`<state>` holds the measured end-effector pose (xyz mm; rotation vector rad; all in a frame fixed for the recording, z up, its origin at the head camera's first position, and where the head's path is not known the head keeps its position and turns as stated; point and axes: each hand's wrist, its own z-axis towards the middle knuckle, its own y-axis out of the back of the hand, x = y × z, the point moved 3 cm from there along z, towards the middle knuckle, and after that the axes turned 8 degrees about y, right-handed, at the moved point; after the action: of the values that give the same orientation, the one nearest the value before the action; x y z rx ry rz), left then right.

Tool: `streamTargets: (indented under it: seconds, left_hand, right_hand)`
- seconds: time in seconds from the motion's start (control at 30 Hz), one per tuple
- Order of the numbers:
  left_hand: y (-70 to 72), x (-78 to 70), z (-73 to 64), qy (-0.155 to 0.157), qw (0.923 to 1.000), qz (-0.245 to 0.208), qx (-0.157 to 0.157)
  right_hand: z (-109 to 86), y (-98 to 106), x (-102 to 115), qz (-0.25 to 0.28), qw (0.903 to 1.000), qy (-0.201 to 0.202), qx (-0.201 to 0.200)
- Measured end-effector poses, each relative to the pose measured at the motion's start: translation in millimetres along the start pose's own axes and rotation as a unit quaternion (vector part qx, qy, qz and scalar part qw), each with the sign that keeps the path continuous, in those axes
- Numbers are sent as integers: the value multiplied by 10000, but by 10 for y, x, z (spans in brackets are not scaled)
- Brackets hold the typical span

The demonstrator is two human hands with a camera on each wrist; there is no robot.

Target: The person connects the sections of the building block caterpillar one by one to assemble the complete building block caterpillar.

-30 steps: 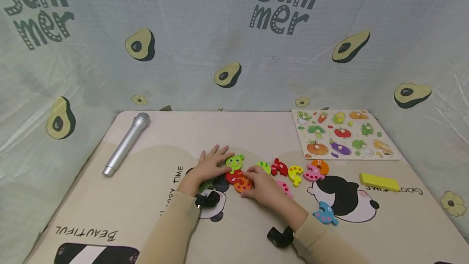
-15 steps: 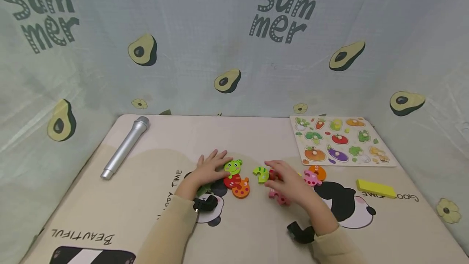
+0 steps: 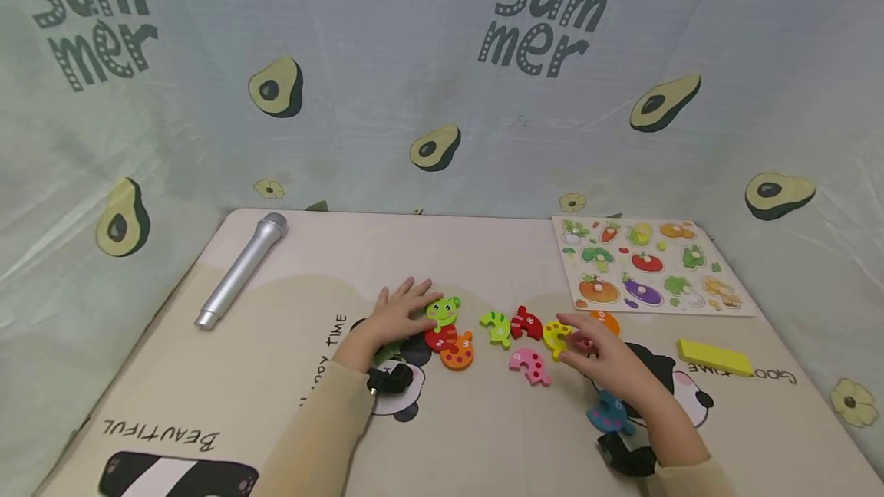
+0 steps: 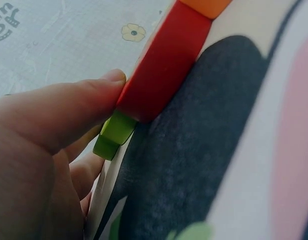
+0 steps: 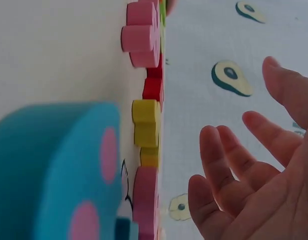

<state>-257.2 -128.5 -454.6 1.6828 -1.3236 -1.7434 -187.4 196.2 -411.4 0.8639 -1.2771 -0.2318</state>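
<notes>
In the head view my left hand (image 3: pixel 390 322) lies with spread fingers against the green smiling caterpillar-head piece (image 3: pixel 443 312). Its thumb (image 4: pixel 91 97) touches the edge where the green and red pieces meet. The red number 2 piece (image 3: pixel 439 340) and orange number 3 piece (image 3: pixel 457 355) join on below the head. My right hand (image 3: pixel 615 359) hovers, fingers apart and holding nothing, beside the yellow spotted piece (image 3: pixel 553 334), partly hiding a pink piece behind it. Other loose pieces are light green (image 3: pixel 494 327), red number 8 (image 3: pixel 527 324), pink (image 3: pixel 530 366) and blue (image 3: pixel 609 413).
An orange number 10 piece (image 3: pixel 605 320) lies beyond the right hand. A vegetable puzzle board (image 3: pixel 570 282) is at the back right, with a yellow block (image 3: pixel 714 357) in front of it. A silver microphone (image 3: pixel 238 274) lies at the left. Printed cloth walls surround the table.
My right hand has left the orange number 3 piece and moved right, past the light green and red pieces, to the yellow one. The left hand stays by the caterpillar head.
</notes>
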Motion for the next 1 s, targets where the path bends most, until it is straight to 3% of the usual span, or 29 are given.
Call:
streamTargets:
  seconds: [0.2,0.37,0.6,0.77,1.0]
  left_hand:
    - [-35,-66,55,61,9995,287,83]
    - [-71,-77,93,94,9995,306,69]
    - [-63,-41,74,10,9998,169,44]
    - [-26,-35,31,-135,9999,29,-77]
    - [-24,13,50,163,9996,215,57]
  right_hand:
    - [-203,64,-119,-260,9989,-321,220]
    - [-340,125,-225,-301,9981,-354,396]
    - [-469,167,-324,-403,9923,-410,1097]
    - [-435,217,-353,-390,9946,-426,857]
    - [-240,275,-398,-682,9955,-222,615]
